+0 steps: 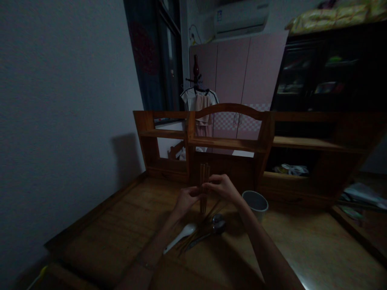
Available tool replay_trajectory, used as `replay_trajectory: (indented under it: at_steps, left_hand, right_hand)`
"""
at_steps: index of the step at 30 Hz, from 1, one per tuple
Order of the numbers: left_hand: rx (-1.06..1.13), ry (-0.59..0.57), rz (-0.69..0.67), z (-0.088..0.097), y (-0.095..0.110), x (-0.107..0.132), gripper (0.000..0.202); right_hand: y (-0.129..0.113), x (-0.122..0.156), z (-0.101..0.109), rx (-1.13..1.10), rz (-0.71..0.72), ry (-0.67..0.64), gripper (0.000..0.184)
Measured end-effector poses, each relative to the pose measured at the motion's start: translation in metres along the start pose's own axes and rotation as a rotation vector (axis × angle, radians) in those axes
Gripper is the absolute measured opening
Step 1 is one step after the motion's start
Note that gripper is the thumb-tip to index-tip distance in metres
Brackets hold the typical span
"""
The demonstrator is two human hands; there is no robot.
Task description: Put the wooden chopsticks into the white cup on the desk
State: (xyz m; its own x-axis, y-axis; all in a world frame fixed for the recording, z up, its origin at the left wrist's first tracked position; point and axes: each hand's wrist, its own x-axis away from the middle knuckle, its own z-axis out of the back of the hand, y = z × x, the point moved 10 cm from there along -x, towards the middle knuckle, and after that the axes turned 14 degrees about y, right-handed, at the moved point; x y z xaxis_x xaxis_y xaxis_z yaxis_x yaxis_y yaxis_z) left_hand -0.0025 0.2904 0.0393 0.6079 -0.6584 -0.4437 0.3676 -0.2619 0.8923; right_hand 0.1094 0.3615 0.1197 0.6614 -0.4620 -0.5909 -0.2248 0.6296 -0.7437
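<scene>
Both my hands hold a bundle of wooden chopsticks [204,173] upright above the wooden desk [127,225]. My left hand [186,200] grips the bundle from the left, fingers closed round it. My right hand [222,187] pinches it from the right. Under the hands lie more chopsticks [196,235], a white ceramic spoon [181,235] and two metal spoons [216,225]. A grey cup [255,202] stands just right of my right wrist.
A wooden hutch with shelves [229,143] runs along the back of the desk, with a crumpled bag [292,169] in its right cubby. A white wall [60,121] is at the left. Papers [363,195] lie at the far right. The room is dim.
</scene>
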Motion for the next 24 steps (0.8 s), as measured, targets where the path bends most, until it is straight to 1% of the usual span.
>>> replay_trajectory:
  at_steps: [3, 6, 10, 13, 15, 17, 19, 21, 22, 24]
  left_hand:
    - [0.022, -0.069, 0.030, -0.006, -0.004, 0.001, 0.030]
    - [0.046, -0.109, 0.047, -0.010, -0.005, 0.002, 0.032]
    - [0.052, -0.118, 0.034, -0.011, -0.003, 0.003, 0.029]
    - [0.018, -0.076, 0.037, -0.007, -0.002, 0.002, 0.030]
    - [0.010, -0.024, 0.057, -0.003, -0.003, 0.001, 0.033]
    - [0.020, 0.021, 0.078, 0.001, -0.003, 0.000, 0.036]
    - [0.029, 0.035, 0.081, 0.002, -0.001, 0.000, 0.037]
    - [0.015, 0.032, 0.060, 0.003, 0.003, 0.000, 0.035]
    - [0.005, 0.030, 0.050, 0.003, 0.004, 0.000, 0.034]
    - [-0.006, 0.028, 0.039, 0.003, 0.005, 0.000, 0.034]
  right_hand:
    - [-0.001, 0.000, 0.000, 0.006, 0.000, -0.014, 0.029]
    - [-0.002, -0.001, -0.001, 0.022, 0.002, -0.015, 0.029]
    - [-0.003, 0.001, -0.001, 0.057, -0.020, -0.039, 0.034]
    - [0.000, 0.003, 0.003, 0.104, -0.080, -0.063, 0.038]
    - [0.010, 0.007, 0.007, 0.290, -0.140, -0.091, 0.039]
    - [0.025, 0.012, 0.013, 0.559, -0.210, -0.112, 0.037]
    - [0.038, 0.019, 0.017, 0.769, -0.273, -0.112, 0.027]
    - [0.048, 0.028, 0.013, 0.866, -0.312, -0.107, 0.013]
    - [0.053, 0.033, 0.010, 0.909, -0.329, -0.108, 0.013]
    - [0.064, 0.042, 0.002, 0.982, -0.364, -0.116, 0.023]
